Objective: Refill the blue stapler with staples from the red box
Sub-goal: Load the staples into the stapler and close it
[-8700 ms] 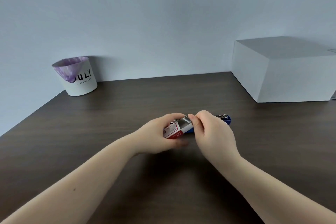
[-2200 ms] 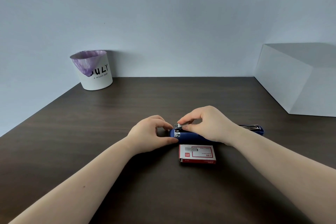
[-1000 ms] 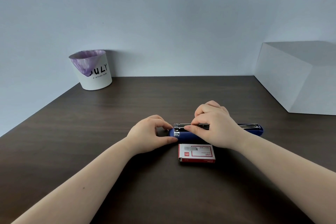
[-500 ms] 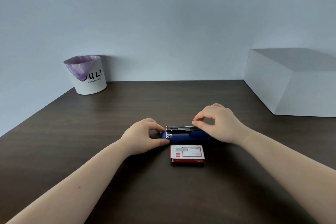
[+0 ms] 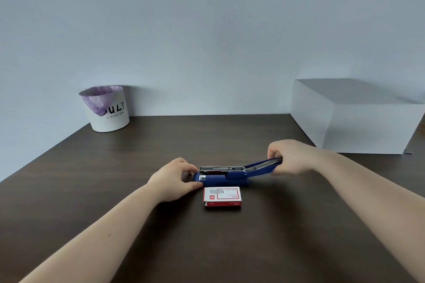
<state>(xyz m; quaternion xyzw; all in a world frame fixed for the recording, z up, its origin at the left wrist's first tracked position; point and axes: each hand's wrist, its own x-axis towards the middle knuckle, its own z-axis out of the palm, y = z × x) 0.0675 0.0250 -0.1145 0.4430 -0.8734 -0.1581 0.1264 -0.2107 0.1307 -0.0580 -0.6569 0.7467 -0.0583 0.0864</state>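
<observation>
The blue stapler (image 5: 220, 178) lies lengthwise on the dark wooden table (image 5: 138, 156), its metal staple channel exposed on top. My left hand (image 5: 174, 179) grips its left end between thumb and fingers. My right hand (image 5: 289, 156) holds the far tip of the stapler's blue top arm (image 5: 259, 169), which is swung out to the right and lifted a little off the table. The red staple box (image 5: 222, 196) lies flat and closed just in front of the stapler, touching neither hand.
A white bin with a purple liner (image 5: 105, 108) stands at the back left against the wall. A large white box (image 5: 354, 115) sits at the back right. The table's left edge runs diagonally past my left forearm.
My right hand slid from the staple channel to the right end and now grips the top arm, raising it off the table. My left hand stayed on the stapler's left end.
</observation>
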